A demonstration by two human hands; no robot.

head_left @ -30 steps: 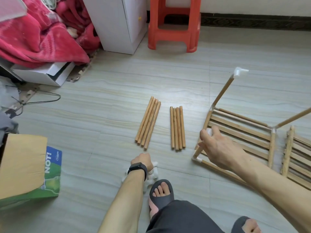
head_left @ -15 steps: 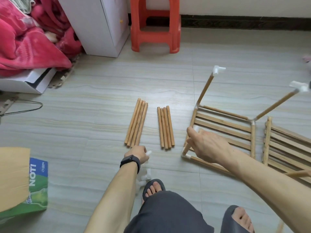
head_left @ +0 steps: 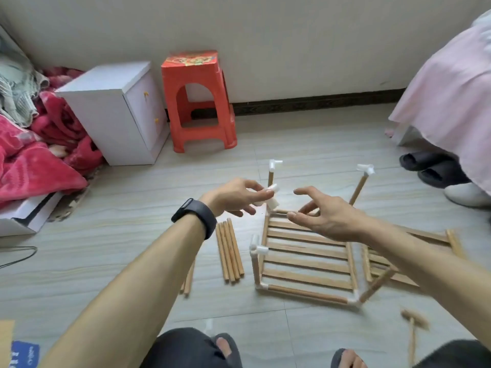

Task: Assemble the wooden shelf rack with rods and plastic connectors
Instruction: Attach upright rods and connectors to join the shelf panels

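A slatted wooden shelf panel (head_left: 305, 257) lies on the floor with upright rods at its corners. White plastic connectors cap the far left rod (head_left: 274, 164), the far right rod (head_left: 366, 169) and the near left rod (head_left: 256, 247). My left hand (head_left: 233, 196), with a black band on the wrist, pinches a white plastic connector (head_left: 271, 198) above the panel's far left corner. My right hand (head_left: 325, 212) hovers over the panel, fingers spread, holding nothing. A bundle of loose rods (head_left: 229, 252) lies left of the panel. A second slatted panel (head_left: 414, 257) lies to the right.
A red plastic stool (head_left: 198, 102) and a white cabinet (head_left: 117, 112) stand by the far wall. A red blanket (head_left: 34, 155) is piled at left. A pink bedcover (head_left: 451, 88) and slippers (head_left: 435, 168) are at right. A wooden mallet (head_left: 413, 333) lies at the near right.
The camera has tilted up. My left hand rose from the floor holding a white connector. My right hand let go of the panel's left rod and opened. The near left rod now stands upright.
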